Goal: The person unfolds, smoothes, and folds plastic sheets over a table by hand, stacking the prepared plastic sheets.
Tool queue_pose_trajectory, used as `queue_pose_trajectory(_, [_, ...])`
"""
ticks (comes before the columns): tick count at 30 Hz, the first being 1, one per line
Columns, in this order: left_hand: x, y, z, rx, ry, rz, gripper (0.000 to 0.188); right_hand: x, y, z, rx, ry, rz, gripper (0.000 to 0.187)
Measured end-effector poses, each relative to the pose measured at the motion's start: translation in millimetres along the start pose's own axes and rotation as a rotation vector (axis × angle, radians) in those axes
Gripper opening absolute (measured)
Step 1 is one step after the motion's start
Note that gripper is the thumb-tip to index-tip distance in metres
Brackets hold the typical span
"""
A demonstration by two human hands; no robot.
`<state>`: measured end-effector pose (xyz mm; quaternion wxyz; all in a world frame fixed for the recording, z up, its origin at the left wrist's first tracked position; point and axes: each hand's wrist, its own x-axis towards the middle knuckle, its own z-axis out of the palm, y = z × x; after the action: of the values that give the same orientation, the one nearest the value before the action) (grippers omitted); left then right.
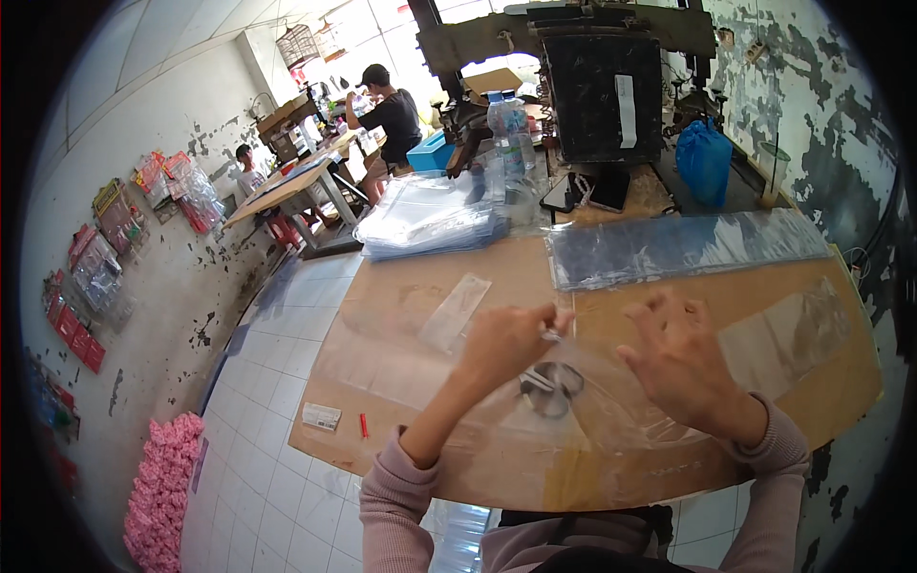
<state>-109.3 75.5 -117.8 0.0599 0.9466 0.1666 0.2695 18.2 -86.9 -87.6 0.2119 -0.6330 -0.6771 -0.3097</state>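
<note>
My left hand (514, 342) is closed, thumb and fingers pinched on an edge of clear plastic film (602, 382) above the brown tabletop (516, 458). My right hand (686, 363) is over the right part of the film, its fingers spread. Whether it touches the film is hard to tell. Between and below my hands lies a grey looped metal item (552, 390), which looks like scissors. A narrow clear plastic strip (456, 313) rests left of my left hand, and another clear sheet (788, 334) lies to the right.
Stacked clear plastic sheets (435, 215) and a long bluish sheet pile (688, 248) line the far edge. Behind stand a dark machine (602, 95), bottles (511, 124), phones (608, 191) and a blue bag (703, 162). A red pen-like item (363, 426) lies front left. Another person (390, 119) sits beyond.
</note>
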Motion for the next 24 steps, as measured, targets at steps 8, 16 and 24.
queue_pose_trajectory(8, [-26.0, 29.4, 15.2, -0.056, -0.185, 0.15, 0.02, -33.1, -28.6, 33.2, 0.438, -0.22, 0.16, 0.035])
queue_pose_trajectory(16, [-65.2, 45.2, 4.9, 0.171, -0.298, 0.558, 0.031, -66.2, -8.3, 26.2, 0.443, -0.468, -0.455, 0.021])
queue_pose_trajectory(24, [-81.0, 51.0, -5.3, -0.187, -0.628, 0.601, 0.025, -72.8, -8.5, 0.7, 0.711, -0.759, -0.38, 0.016])
